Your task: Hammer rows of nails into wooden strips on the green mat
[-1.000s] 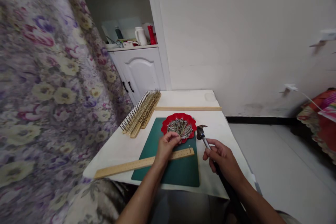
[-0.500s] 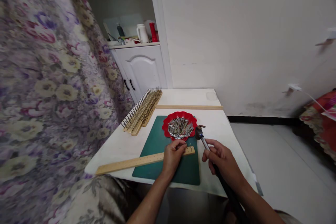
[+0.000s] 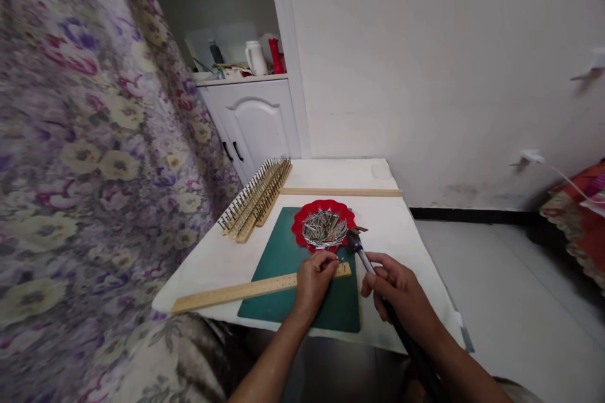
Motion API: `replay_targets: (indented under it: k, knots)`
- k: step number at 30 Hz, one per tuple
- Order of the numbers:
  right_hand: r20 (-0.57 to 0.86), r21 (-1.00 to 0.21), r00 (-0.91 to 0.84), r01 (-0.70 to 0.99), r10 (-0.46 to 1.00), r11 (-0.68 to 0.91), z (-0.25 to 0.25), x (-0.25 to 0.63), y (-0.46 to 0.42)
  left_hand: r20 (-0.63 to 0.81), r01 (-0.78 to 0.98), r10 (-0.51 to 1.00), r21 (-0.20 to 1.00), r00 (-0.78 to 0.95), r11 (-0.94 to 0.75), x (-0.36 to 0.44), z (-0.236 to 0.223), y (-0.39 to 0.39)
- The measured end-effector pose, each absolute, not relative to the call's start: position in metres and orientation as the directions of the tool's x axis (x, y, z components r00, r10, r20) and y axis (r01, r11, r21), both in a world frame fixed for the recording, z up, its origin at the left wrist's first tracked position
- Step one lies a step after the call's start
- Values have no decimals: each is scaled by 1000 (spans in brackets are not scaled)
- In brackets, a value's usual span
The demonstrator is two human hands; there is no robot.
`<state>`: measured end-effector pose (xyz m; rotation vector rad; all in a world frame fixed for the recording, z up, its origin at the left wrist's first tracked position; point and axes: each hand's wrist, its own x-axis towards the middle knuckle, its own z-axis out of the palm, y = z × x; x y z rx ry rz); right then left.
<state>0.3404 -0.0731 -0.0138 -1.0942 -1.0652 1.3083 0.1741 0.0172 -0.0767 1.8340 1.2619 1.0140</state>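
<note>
Far left of the red bowl (image 3: 299, 227), on the table (image 3: 208, 271), lie boards (image 3: 258, 198) bristling with upright nails. Nearer the person, the drilled wooden strip (image 3: 236, 291) runs from left of the bowl to just in front of it, its right part across the green mat (image 3: 278, 258). Over that part is the left hand (image 3: 312, 280); a second ago its fingertips were at the bowl's front rim, and now they have shifted right, to the strip in front of the bowl. Its grip is drawn together at thumb and fingertips; whether anything is pinched there is too small to tell. The bowl itself, scalloped and on the mat's far part, holds a heap of loose nails (image 3: 324, 229), as before. Behind it lies a plain wooden bar (image 3: 340, 192). Right of the bowl, the right hand (image 3: 396, 286) has its grip wrapped on the hammer (image 3: 363, 257), whose head has moved left and now overlaps the bowl's right rim in view; contact cannot be told.
</note>
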Motion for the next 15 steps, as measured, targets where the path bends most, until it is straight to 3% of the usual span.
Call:
replay_targets:
  k: [6, 15]
  knots:
    - [-43, -980, -100, -191, 994, -62, -15, 330, -78, 205, 424, 954, 861, 219, -282, 175, -78, 18]
    - [-27, -987, -110, -155, 994, -44, -25, 320, -76, 208, 407, 951, 867, 228, -287, 174, -79, 18]
